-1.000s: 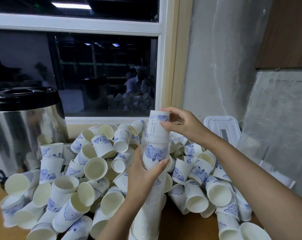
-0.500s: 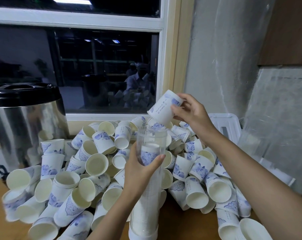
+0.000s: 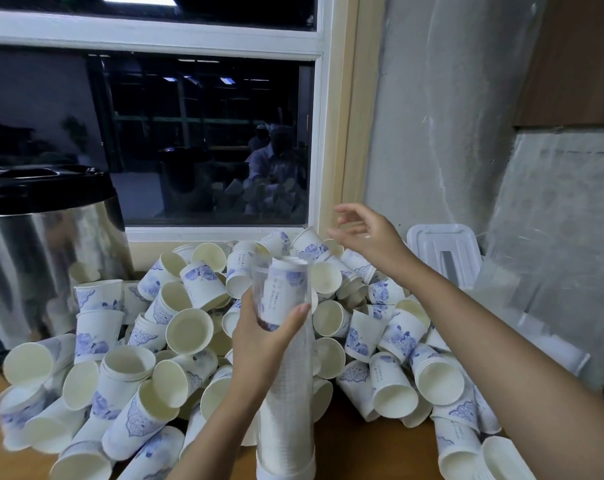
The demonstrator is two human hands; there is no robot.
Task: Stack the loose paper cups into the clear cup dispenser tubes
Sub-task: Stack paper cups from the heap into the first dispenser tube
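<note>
Head view, paper cups, wooden table, dark window, wall

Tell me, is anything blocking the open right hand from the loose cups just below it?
Nothing visible does. The right hand hovers open just above the loose cups at the back of the pile, with only air between. The left hand grips the clear tube nearer the camera, out of that path.

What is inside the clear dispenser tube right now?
A nested stack of paper cups fills the clear dispenser tube, with the top cup bottom-up near its rim. The left hand covers part of the stack, so the count is hidden.
</note>
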